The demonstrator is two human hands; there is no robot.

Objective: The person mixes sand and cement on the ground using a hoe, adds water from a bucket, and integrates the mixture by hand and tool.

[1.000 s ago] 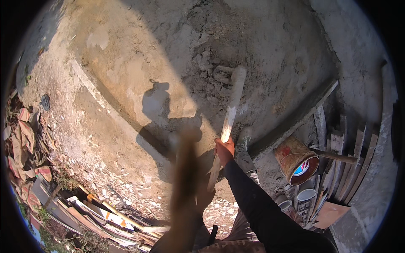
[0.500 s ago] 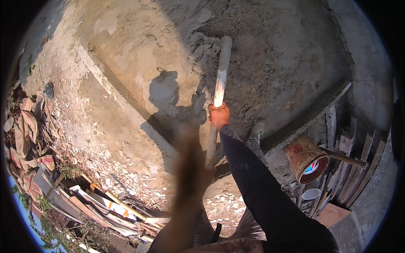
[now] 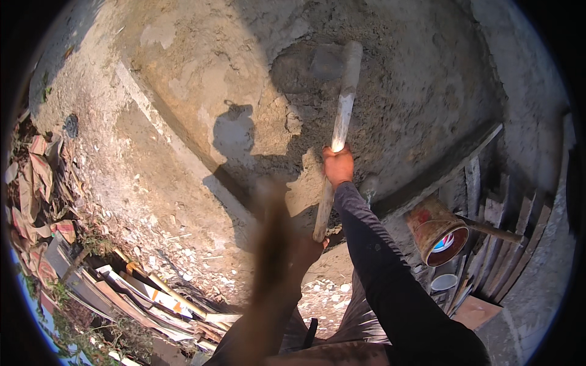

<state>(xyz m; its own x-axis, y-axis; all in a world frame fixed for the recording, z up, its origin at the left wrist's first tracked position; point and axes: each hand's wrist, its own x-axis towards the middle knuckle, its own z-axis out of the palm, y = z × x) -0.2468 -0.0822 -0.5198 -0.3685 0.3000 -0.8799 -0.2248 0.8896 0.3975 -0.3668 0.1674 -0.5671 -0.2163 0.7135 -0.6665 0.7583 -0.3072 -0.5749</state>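
My right hand (image 3: 339, 166) is wrapped round the middle of a long wooden hoe handle (image 3: 346, 110). My left hand (image 3: 310, 251) closes on the near end of that handle, partly covered by a blurred brown upright shape (image 3: 268, 244) close to the camera. At the far end a dull flat hoe blade (image 3: 326, 62) rests in a hollow of wet grey mortar (image 3: 403, 97). A cut edge of damp mix lies just left of the handle. Beside my right wrist stands a grey rounded end (image 3: 368, 185) of something I cannot make out.
Long boards (image 3: 177, 143) border the mix at left, with another edge board (image 3: 439, 165) at right. A rusty bucket (image 3: 421, 229) lies tilted by stacked planks (image 3: 516, 244). Scrap wood (image 3: 146, 293) and crumpled sacks (image 3: 36, 183) lie at left, with rubble between.
The hoe handle and both hands have shifted right. The blade now shows in the hollow, and the mortar near my right hand has been drawn toward me.
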